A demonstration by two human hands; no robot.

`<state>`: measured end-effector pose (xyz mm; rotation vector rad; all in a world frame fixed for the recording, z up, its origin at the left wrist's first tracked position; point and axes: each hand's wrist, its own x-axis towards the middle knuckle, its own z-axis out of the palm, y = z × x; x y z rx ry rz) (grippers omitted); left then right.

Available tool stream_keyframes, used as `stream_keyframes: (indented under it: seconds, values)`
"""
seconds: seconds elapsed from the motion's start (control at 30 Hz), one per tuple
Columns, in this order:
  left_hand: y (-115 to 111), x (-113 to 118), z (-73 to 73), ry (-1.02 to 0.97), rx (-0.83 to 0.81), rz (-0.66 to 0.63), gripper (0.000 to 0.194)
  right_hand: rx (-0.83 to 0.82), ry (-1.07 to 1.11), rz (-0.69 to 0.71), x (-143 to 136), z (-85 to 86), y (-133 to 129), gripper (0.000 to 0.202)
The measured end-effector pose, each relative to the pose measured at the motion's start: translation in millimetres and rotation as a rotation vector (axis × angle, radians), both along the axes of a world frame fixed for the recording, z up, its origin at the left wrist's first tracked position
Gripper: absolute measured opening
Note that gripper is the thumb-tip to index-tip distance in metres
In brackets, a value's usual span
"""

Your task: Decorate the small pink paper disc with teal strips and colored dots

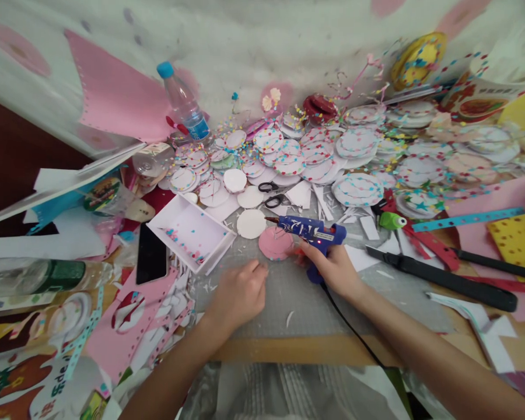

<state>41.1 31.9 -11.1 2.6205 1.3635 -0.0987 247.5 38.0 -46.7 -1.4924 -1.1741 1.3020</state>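
My right hand (332, 268) is wrapped round the handle of a blue glue gun (306, 227) with a small red light on its side. The gun's nozzle points left, over the edge of a white paper disc (250, 224). Below the nozzle a pink disc (275, 243) lies on the grey cutting mat (284, 303). My left hand (241, 294) rests just left of and below the pink disc, its fingers curled together. Whatever those fingers may hold is hidden. The gun's black cord (354, 329) runs down past the table edge.
An open white box (192, 233) with small coloured pieces stands left, beside a phone (152, 254). Black-handled scissors (271, 195) lie behind the discs. Several bead-strung discs (289, 154) pile up at the back, near a bottle (186, 105). A utility knife (441, 280) lies right.
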Motion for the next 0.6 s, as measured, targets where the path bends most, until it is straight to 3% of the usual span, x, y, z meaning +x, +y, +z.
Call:
stream_keyframes:
  seconds: [0.17, 0.33, 0.47, 0.6]
  values:
    - [-3, -4, 3.8, -0.079, -0.006, -0.022, 0.023, -0.002, 0.036, -0.006, 0, 2.5, 0, 0.049]
    - [-15, -23, 20.6, -0.266, 0.004, -0.030, 0.025, 0.010, 0.121, -0.020, 0, 1.5, -5, 0.052]
    - [-30, -53, 34.2, -0.346, 0.081, 0.094, 0.028, 0.044, 0.163, 0.018, 0, -3.0, -10, 0.049]
    - [-36, -91, 46.7, -0.371, 0.162, 0.345, 0.027, 0.059, 0.169, 0.007, -1, -3.6, -11, 0.047]
